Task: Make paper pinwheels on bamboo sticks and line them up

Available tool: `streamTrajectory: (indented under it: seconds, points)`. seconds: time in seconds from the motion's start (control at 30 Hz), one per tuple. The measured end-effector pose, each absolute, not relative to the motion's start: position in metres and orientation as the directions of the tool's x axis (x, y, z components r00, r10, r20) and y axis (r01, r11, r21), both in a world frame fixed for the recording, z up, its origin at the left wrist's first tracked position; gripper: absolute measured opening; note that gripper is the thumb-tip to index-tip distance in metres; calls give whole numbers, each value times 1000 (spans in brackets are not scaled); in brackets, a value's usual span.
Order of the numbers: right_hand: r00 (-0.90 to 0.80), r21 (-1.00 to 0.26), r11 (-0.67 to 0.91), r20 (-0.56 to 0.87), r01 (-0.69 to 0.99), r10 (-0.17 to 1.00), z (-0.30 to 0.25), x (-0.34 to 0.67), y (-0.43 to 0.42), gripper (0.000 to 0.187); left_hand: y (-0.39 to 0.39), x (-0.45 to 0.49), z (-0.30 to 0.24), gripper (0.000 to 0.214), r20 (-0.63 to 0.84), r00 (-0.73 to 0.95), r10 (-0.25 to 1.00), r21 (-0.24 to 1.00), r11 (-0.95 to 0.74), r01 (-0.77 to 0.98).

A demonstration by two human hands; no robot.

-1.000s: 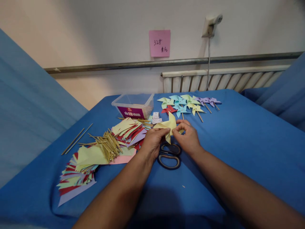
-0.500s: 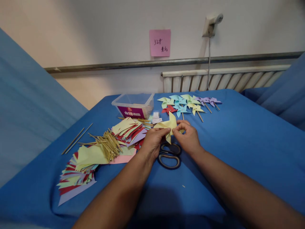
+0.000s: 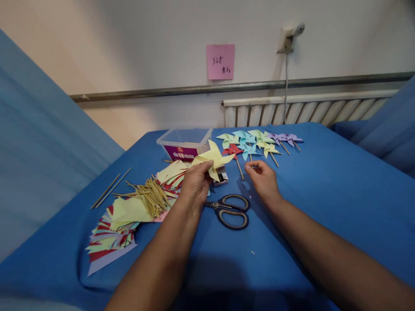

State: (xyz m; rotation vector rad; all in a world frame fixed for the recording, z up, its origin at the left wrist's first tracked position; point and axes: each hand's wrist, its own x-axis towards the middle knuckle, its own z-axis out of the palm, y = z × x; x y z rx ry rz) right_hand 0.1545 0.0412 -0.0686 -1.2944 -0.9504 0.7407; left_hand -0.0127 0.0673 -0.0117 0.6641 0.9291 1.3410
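Note:
A pale yellow paper pinwheel (image 3: 218, 159) is pinched at its middle by my left hand (image 3: 197, 181), its folded blades spreading up and to the right. No stick shows on it. My right hand (image 3: 264, 179) is apart from it, thumb and forefinger pressed together; anything between them is too small to make out. Dark-handled scissors (image 3: 231, 211) lie on the blue cloth between my forearms, their blade tips hidden by my left hand. Just behind the pinwheel sits a small open box (image 3: 222, 177) with something dark inside.
Finished pinwheels on sticks (image 3: 249, 150) lie at the back. To the left are a pile of short sticks (image 3: 154, 196), stacks of cut coloured paper (image 3: 112, 235) and two long thin rods (image 3: 108, 190). A clear plastic tub (image 3: 184, 137) stands near the wall.
My right hand has let go of the yellow pinwheel and moved right. My left hand has carried the pinwheel left and up, uncovering more of the scissors and the small box.

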Motion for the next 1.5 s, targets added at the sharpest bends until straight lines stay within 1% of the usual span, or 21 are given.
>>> streamTrajectory:
  seconds: [0.07,0.1,0.17,0.27,0.33,0.43,0.57,0.63,0.7,0.77,0.9,1.03,1.17,1.33,1.5]
  points:
    - [399,-991,99,129,94,908,-74,155,44,29,72,-18,-6,20,-201,-72,977,812,125,-571]
    - [369,-986,100,143,132,918,-77,155,45,28,74,-20,-4,18,-213,-93,973,799,118,-590]
    - [295,-960,154,222,235,930,-82,154,46,26,75,-21,-3,15,-228,-115,967,784,112,-611]
    - [138,-859,274,363,433,922,-86,147,48,20,75,-20,-6,15,-210,-96,973,781,108,-615]
    - [27,-762,312,396,567,918,-85,139,49,20,75,-20,-10,15,-189,-72,979,788,108,-606]
    - [-99,-614,305,346,728,933,-76,126,54,25,76,-19,-16,15,-172,-59,983,801,105,-589]
    - [-166,-433,242,206,868,964,-59,110,59,29,77,-18,-21,15,-173,-59,983,801,105,-589]
    - [-173,-371,207,124,905,977,-51,106,62,30,77,-16,-22,17,-173,-49,984,799,111,-591]
    - [-180,-341,193,67,920,981,-46,104,65,30,75,-15,-23,19,-170,-32,985,800,119,-588]
    - [-197,-335,200,44,921,979,-43,103,68,31,74,-15,-22,19,-163,-20,986,805,121,-581]
    - [-223,-332,223,41,917,974,-42,102,70,27,71,-15,-21,20,-151,-3,988,809,122,-574]
    - [-211,-339,225,79,913,974,-46,102,68,27,71,-16,-19,21,-135,16,991,806,119,-579]
    - [-184,-360,215,120,908,976,-51,103,66,25,71,-16,-18,23,-131,-5,991,800,103,-591]
    - [-146,-445,219,193,868,970,-58,112,70,22,70,-17,-16,20,-148,-27,989,794,102,-600]
    - [-32,-590,205,290,781,957,-66,135,73,15,69,-17,-14,15,-163,-30,986,807,116,-579]
